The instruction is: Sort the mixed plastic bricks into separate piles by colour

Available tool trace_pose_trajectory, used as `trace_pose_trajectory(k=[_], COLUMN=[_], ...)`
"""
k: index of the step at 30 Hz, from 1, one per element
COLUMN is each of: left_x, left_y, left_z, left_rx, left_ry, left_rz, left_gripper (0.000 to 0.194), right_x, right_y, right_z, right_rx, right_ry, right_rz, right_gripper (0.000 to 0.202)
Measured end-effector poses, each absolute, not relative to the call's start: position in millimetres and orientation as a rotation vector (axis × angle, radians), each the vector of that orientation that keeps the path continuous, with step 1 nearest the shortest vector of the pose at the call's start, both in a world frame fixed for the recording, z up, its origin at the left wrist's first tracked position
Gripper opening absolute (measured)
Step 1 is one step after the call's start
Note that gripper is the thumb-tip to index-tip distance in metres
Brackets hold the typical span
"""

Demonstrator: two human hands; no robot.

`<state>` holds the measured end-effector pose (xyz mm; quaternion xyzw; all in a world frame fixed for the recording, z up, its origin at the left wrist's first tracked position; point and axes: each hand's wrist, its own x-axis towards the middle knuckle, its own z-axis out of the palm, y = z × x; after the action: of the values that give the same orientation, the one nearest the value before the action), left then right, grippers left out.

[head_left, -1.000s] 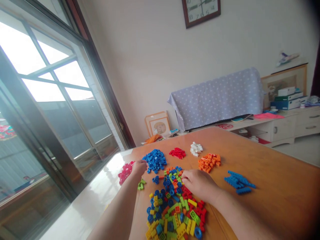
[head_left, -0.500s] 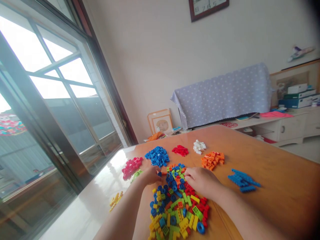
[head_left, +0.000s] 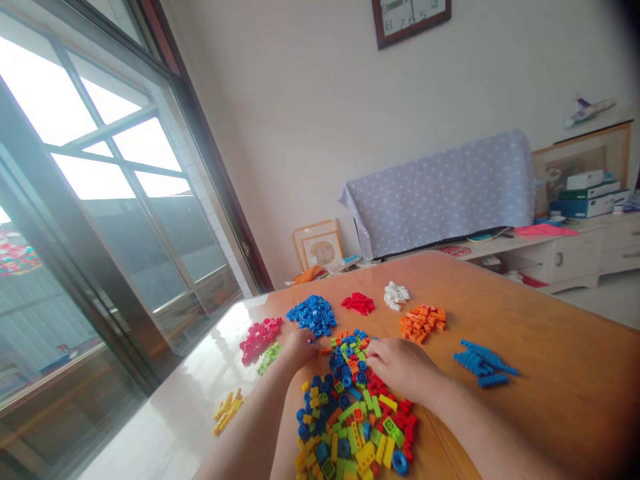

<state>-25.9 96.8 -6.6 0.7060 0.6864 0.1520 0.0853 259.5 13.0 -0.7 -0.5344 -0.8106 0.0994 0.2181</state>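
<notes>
Spread on the counter point(head_left: 550, 360), long axis near to far: mixed pile point(head_left: 357, 415). At its far right edge, nearer: right hand point(head_left: 400, 360), curled, grip hidden. Just short of the blue pile point(head_left: 313, 313): left hand point(head_left: 299, 347), curled, cannot tell whether gripping.

The mixed brick heap point(head_left: 357, 427) obstructs the near middle of the surface point(head_left: 560, 347), its far end flanked by the left hand point(head_left: 301, 348) and right hand point(head_left: 400, 361). Between the orange pile point(head_left: 423, 323) and blue planks point(head_left: 483, 364) a lane opens rightward; the blue pile point(head_left: 313, 315), pink pile point(head_left: 260, 339) and green pile point(head_left: 270, 358) crowd the far left.
</notes>
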Motion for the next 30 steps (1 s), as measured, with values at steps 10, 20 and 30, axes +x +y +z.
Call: trace_pose_trajectory(k=[10, 20, 30], left_x=[-38, -26, -46], left_y=[103, 111, 116], left_z=[-6, -16, -9], left_rx=[1.978, 1.713, 1.646], left_ry=[2.086, 1.956, 2.078], left_rz=[0.650, 0.675, 0.842], left_gripper=[0.010, 0.014, 0.020], right_x=[259, 260, 259], right_y=[11, 11, 7], right_z=[4, 5, 12], right_rx=[-1.501, -1.482, -1.512], right_ry=[-2.231, -2.224, -2.229], right_rz=[0.308, 0.294, 0.311], right_gripper=[0.026, 0.025, 0.026])
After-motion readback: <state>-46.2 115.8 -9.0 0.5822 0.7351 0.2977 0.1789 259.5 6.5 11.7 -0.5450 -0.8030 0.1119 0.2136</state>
